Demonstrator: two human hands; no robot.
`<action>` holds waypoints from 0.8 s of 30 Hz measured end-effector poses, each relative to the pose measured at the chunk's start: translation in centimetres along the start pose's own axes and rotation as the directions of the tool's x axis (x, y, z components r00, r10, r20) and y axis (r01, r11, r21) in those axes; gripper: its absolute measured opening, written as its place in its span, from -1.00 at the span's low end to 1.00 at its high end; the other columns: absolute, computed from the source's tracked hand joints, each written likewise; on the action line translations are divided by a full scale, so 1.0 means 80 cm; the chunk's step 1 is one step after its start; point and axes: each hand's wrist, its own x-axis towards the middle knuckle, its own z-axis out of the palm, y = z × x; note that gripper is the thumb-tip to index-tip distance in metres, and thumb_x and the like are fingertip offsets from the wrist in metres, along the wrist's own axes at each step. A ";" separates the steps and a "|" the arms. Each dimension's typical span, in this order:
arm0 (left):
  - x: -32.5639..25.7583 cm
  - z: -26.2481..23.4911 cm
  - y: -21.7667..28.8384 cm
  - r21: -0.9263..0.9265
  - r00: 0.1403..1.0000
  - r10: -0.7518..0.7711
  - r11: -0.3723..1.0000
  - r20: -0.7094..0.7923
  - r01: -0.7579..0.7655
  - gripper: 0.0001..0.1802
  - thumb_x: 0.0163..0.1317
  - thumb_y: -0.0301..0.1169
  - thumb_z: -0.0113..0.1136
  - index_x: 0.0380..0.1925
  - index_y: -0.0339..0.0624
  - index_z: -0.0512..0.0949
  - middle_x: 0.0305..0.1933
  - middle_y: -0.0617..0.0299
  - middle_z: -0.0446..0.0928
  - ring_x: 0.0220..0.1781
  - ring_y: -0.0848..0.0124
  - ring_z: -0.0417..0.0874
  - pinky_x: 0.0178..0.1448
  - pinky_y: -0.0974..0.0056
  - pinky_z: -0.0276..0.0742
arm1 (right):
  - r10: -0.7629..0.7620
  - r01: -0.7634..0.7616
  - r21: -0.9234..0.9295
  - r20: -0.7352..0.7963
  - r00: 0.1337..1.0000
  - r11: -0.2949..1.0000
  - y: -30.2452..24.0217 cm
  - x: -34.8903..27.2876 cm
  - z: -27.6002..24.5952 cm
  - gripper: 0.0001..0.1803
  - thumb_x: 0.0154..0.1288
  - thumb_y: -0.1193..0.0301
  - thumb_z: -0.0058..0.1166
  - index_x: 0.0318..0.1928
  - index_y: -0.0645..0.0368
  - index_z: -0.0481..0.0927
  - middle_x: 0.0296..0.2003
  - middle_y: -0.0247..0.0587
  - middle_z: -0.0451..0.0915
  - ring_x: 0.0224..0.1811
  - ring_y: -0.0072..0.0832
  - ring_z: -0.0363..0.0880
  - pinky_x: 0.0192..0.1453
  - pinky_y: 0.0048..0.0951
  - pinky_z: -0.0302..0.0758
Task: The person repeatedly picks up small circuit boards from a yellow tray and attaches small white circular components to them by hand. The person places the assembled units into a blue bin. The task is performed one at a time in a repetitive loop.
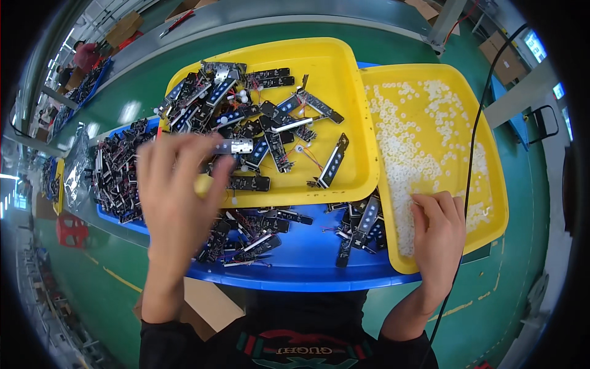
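Trays — two, plain yellow: left tray (332, 74) with circuit boards (335, 158) in black, some edged in white, some with pale dots in a row; right tray (499, 212) with small rings (393, 154) in milky white. Tub (307, 261), solid blue; floor (98, 301), green with yellow lines; stool (72, 231), red; cable (469, 178), black. Cardboard box (212, 304), tan; shirt (295, 313), black — its chest print partly in red and green, with stripes.
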 end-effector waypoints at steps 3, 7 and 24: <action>-0.031 -0.009 0.038 -0.349 0.943 0.267 0.918 0.201 -0.186 -0.77 -0.09 -0.45 0.38 -0.38 -0.18 0.56 -0.45 0.25 0.44 -0.47 0.35 0.48 -0.42 0.27 0.42 | -0.013 0.013 0.048 -0.016 1.000 0.999 -0.006 0.006 0.001 -0.80 0.00 0.55 0.25 -0.29 0.19 0.58 -0.36 -0.17 0.48 -0.27 -0.15 0.42 -0.16 -0.20 0.38; -0.057 -0.006 0.058 -0.214 0.770 0.266 0.962 0.580 -0.172 -0.79 -0.04 -0.41 0.37 -0.37 -0.19 0.60 -0.45 0.27 0.44 -0.40 0.34 0.51 -0.33 0.28 0.47 | -0.012 0.010 0.062 0.032 0.999 0.998 -0.007 0.008 -0.001 -0.82 -0.04 0.59 0.23 -0.38 0.19 0.52 -0.40 -0.15 0.46 -0.29 -0.13 0.42 -0.18 -0.20 0.38; -0.083 -0.013 0.044 -0.545 0.896 -0.169 0.742 0.411 0.391 -0.83 0.03 -0.54 0.42 -0.37 -0.25 0.62 -0.33 0.15 0.62 -0.45 0.36 0.66 -0.40 0.33 0.58 | 0.070 0.041 0.366 -0.285 0.956 0.930 -0.002 -0.014 -0.008 -0.73 0.06 0.79 0.18 -0.19 0.34 0.62 -0.39 -0.16 0.58 -0.42 -0.47 0.49 -0.41 -0.54 0.38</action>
